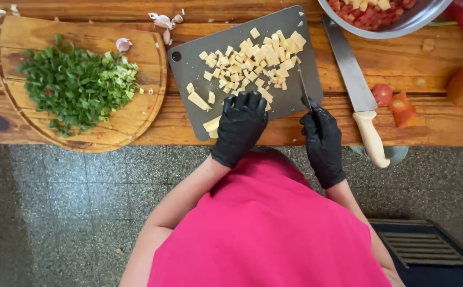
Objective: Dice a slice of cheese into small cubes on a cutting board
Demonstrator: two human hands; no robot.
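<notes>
Looking down from the head camera, I start at the left edge of the wooden counter [428,58], where a round wooden board [136,114] carries a heap of chopped green herbs [77,85]. One garlic clove [123,44] lies on that board's far side, and more garlic cloves and skins [163,21] sit just beyond it near the counter's far edge.

Next comes a grey cutting board [189,69], set askew near the counter's near edge. A pile of pale cheese cubes [252,61] covers its far half. My left hand [240,127], in a black glove, presses down on an uncut piece of cheese [212,125] at the board's near edge, its fingers curled and held close together. My right hand [321,139], also gloved in black, is wrapped tight around the handle of a small knife [303,87]; the thin blade points away from me, beside the cubes.

Further right, a large knife with a white handle [360,95] lies on the counter, its handle overhanging the near edge. Tomato pieces [393,101] rest just beside it. A metal bowl of diced tomato [385,18] stands at the far right corner.
</notes>
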